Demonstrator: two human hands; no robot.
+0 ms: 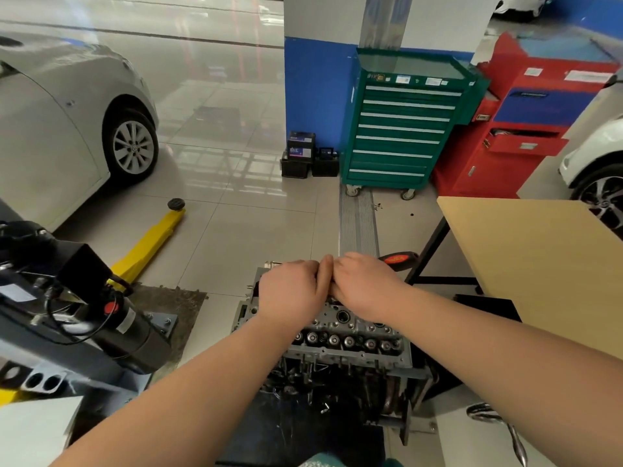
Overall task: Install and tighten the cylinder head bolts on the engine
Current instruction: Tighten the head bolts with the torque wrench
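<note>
Both hands, left (290, 291) and right (365, 288), grip a wrench (399, 258) with curled fingers over the engine (350, 338): tightening; next, a steady pull.

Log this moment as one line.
left hand: grips wrench handle | right hand: grips wrench handle | both above cylinder head | bolt: hidden

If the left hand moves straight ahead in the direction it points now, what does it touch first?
The left hand points right, so it would meet the right hand at once; their knuckles already seem to touch above the cylinder head.
</note>
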